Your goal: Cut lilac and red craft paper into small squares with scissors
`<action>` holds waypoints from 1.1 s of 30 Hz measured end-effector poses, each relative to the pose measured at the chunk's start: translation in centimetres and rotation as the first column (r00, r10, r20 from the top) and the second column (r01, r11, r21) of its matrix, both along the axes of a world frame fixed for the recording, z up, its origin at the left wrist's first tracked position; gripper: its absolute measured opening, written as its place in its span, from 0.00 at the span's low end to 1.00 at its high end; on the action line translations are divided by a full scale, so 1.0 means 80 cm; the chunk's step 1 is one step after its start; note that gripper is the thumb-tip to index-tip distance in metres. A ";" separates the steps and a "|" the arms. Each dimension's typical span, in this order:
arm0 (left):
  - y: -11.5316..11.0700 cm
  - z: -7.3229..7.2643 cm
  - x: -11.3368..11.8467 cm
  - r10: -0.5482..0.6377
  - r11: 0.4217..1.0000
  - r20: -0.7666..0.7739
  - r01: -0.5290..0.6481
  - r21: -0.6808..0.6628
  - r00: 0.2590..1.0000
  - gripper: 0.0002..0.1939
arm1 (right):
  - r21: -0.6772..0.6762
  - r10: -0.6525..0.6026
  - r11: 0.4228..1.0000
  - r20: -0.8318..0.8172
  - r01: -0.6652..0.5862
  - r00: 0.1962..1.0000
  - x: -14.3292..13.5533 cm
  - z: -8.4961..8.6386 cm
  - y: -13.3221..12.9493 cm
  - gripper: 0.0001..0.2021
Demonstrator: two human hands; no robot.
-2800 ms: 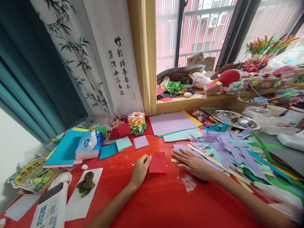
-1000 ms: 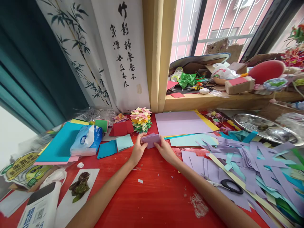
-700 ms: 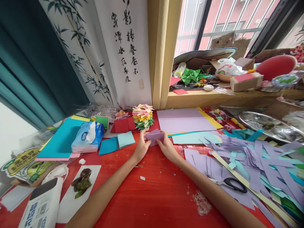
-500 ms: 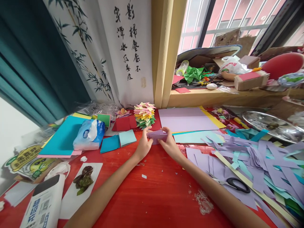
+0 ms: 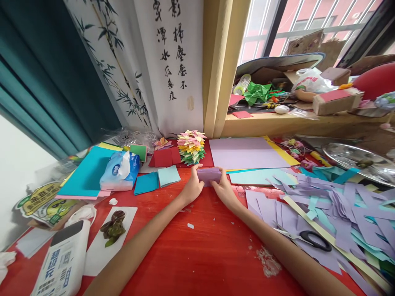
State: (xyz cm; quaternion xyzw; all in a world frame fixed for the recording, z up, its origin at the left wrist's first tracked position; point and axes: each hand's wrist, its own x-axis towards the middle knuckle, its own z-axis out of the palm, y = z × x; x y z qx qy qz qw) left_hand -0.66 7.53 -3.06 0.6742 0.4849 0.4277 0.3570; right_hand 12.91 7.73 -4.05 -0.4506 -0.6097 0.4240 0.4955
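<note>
Between my two hands is a small stack of purple paper point(image 5: 209, 176), held by its left and right edges just above the red table point(image 5: 197, 255). My left hand point(image 5: 194, 185) pinches the left side, with fingers behind and thumb in front. The right side is gripped the same way by my right hand point(image 5: 224, 187). Behind the stack stands a layered folded-paper piece point(image 5: 191, 148) in pink, yellow and green. Left of my hands lie a light blue paper stack point(image 5: 169, 176), a darker blue paper stack point(image 5: 146, 183) and red paper pieces point(image 5: 166, 158).
Scissors point(image 5: 314, 240) lie on purple sheets at the right, beside a heap of paper strips point(image 5: 345, 209) and a metal tray point(image 5: 364, 160). A tissue pack point(image 5: 119, 172) sits at the left. Large purple paper point(image 5: 247, 153) lies at the back.
The whole view has shifted slightly, so things appear a little further right. Both hands still hold the purple stack, which now faces the camera a bit more upright.
</note>
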 end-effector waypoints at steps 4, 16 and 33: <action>0.004 0.032 -0.023 -0.129 0.989 -0.272 0.106 -0.099 0.953 0.30 | -0.026 0.050 0.998 0.058 -0.049 0.997 0.002 -0.004 0.004 0.18; 0.038 0.057 -0.201 -0.061 0.980 -0.843 -0.128 -0.152 0.534 0.31 | -0.185 0.220 0.966 0.233 -0.178 0.947 0.010 0.017 0.019 0.18; 0.034 0.054 -0.174 -0.182 0.956 -0.851 -0.113 -0.270 0.492 0.26 | -0.203 0.244 0.967 0.560 -0.154 0.792 -0.012 0.035 0.048 0.29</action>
